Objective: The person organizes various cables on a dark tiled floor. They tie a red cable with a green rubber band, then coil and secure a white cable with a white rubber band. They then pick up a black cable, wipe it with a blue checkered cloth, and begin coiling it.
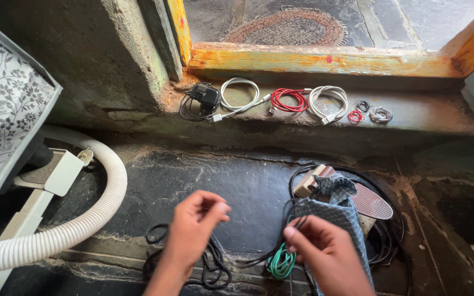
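- The left hand [193, 227] pinches a thin black cord [212, 263] between thumb and fingers, low over the dark stone floor [248, 186].
- The right hand [325, 249] is also closed on that black cord, close to a green cord [281, 263] bunched just under it.
- The rest of the black cord lies in loose loops on the floor between and under the hands.
- I think the step is winding the cord into a neat ring. Keep the loops the same size and do not pull hard.
- Keep the green cord out of the loops, or the two may tangle.
- Up on the step [412, 118] lie neat rings to copy: a black charger [201, 98], a white cord [240, 93], a red cord [287, 100], and another white one [327, 102].
- Beside the right hand sits a checked cloth [341, 211] over more black cable, so lift only the thin cord.
- A white hose [83, 225] curves on the left, well apart.
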